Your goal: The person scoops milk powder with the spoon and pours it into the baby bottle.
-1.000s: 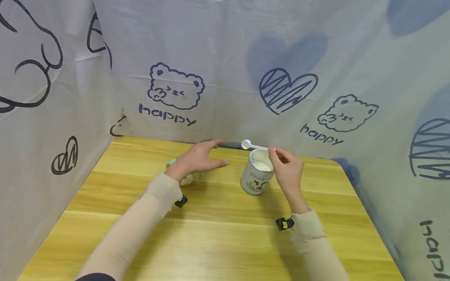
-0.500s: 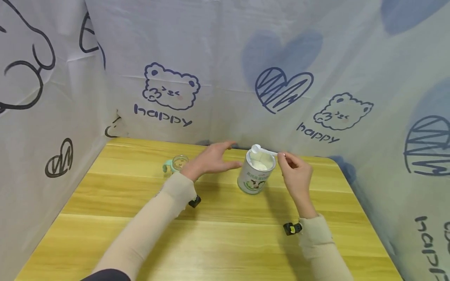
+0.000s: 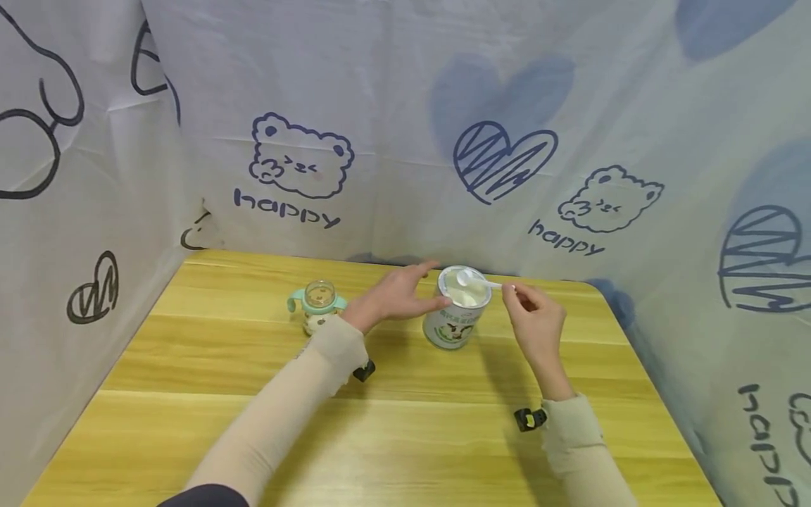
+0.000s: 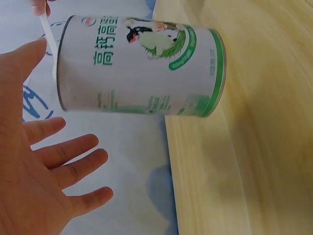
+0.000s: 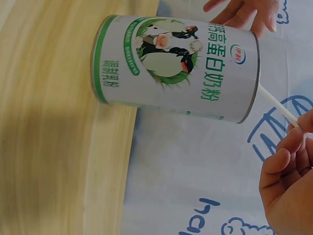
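Note:
A white milk powder can (image 3: pixel 451 325) with a cow picture and green lettering stands open-topped near the back of the table, pale powder inside. My right hand (image 3: pixel 536 320) pinches the handle end of a white measuring scoop (image 3: pixel 486 282), whose bowl is over the can's mouth. In the right wrist view the scoop's handle (image 5: pixel 278 105) slants in past the can's rim. At the can's left side, my left hand (image 3: pixel 402 294) has its fingers spread and its thumb by the rim. The left wrist view shows the left hand's fingers (image 4: pixel 73 152) apart from the can's wall.
A baby bottle (image 3: pixel 319 303) with a mint-green handled collar and no lid stands left of the can, partly behind the left forearm. White cloth (image 3: pixel 393 197) with bear and heart drawings hangs along the table's back edge and sides.
My left hand has moved right, up to the can, uncovering the bottle. The right hand has brought the scoop from above the can's back edge down into its mouth.

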A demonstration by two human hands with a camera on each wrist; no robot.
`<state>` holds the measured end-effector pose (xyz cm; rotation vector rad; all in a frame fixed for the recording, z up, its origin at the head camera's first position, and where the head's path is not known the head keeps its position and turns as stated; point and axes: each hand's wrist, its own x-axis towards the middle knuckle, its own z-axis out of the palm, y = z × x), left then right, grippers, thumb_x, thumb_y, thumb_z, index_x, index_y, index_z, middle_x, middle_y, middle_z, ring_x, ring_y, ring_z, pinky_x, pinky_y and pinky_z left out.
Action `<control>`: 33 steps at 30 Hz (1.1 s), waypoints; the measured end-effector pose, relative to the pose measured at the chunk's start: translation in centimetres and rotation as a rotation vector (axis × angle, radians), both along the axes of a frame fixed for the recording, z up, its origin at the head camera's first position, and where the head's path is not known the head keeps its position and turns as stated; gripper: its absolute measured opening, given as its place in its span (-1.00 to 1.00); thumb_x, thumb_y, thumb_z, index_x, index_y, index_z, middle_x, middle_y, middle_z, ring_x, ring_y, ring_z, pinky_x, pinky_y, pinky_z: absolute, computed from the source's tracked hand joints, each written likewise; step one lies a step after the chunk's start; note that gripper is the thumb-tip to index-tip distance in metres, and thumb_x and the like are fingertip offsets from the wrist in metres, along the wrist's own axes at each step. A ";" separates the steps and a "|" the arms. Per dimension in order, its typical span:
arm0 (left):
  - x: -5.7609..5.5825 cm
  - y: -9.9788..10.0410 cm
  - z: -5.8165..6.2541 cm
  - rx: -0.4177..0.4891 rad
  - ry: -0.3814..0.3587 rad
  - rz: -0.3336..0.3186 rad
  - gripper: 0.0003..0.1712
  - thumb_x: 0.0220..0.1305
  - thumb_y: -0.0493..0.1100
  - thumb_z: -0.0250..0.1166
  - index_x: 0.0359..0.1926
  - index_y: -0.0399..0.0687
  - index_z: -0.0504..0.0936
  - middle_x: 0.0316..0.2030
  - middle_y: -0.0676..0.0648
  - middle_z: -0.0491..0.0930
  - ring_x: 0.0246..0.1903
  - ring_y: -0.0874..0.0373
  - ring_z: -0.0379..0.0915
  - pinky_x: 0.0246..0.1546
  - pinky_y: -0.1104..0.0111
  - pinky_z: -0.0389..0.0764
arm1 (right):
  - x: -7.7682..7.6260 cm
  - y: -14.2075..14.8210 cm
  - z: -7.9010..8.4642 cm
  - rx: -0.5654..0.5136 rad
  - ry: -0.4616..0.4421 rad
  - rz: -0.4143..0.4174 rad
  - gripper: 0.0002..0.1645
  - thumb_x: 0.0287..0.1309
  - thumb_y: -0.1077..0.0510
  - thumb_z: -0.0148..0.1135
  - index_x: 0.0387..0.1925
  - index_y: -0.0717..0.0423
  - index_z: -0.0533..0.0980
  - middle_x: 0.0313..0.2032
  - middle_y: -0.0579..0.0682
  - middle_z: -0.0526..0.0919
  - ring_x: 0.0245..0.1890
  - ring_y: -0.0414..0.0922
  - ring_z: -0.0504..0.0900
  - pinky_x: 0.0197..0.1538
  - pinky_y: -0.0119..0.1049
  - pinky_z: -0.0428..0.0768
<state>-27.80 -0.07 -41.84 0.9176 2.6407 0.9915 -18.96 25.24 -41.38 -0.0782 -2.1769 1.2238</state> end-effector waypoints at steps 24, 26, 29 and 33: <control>0.3 1.8 -0.8 -0.005 0.062 0.004 0.06 0.44 0.45 0.17 0.68 -0.02 0.08 0.55 -0.20 0.34 0.49 -0.18 0.35 0.51 -0.06 0.41 | -1.2 -0.8 -0.7 0.441 -0.053 0.056 -0.81 0.27 0.18 0.42 -0.23 0.25 0.81 -0.53 0.12 0.69 -0.54 -0.08 0.50 -0.43 -0.40 0.43; 0.3 1.8 -0.8 -0.004 0.051 0.004 0.06 0.43 0.46 0.16 0.68 0.00 0.08 0.55 -0.20 0.35 0.49 -0.17 0.35 0.50 -0.07 0.42 | -1.3 -1.0 -0.5 0.494 -0.075 0.054 -0.80 0.29 0.16 0.40 -0.22 0.22 0.81 -0.58 0.08 0.63 -0.58 -0.11 0.44 -0.46 -0.33 0.38; 0.4 1.8 -0.9 0.000 0.041 0.006 0.07 0.43 0.48 0.15 0.69 0.01 0.08 0.55 -0.19 0.35 0.49 -0.17 0.35 0.50 -0.07 0.43 | -1.5 -1.4 -0.3 0.544 -0.106 0.062 -0.77 0.31 0.13 0.37 -0.20 0.20 0.82 -0.62 0.04 0.58 -0.61 -0.12 0.39 -0.48 -0.31 0.32; 0.3 1.8 -0.9 0.007 0.051 0.001 0.08 0.43 0.48 0.15 0.68 -0.01 0.08 0.56 -0.19 0.33 0.49 -0.17 0.36 0.49 -0.06 0.43 | -1.8 -1.6 0.0 0.567 -0.138 0.096 -0.75 0.33 0.13 0.34 -0.16 0.21 0.81 -0.64 0.03 0.61 -0.64 -0.14 0.39 -0.51 -0.30 0.33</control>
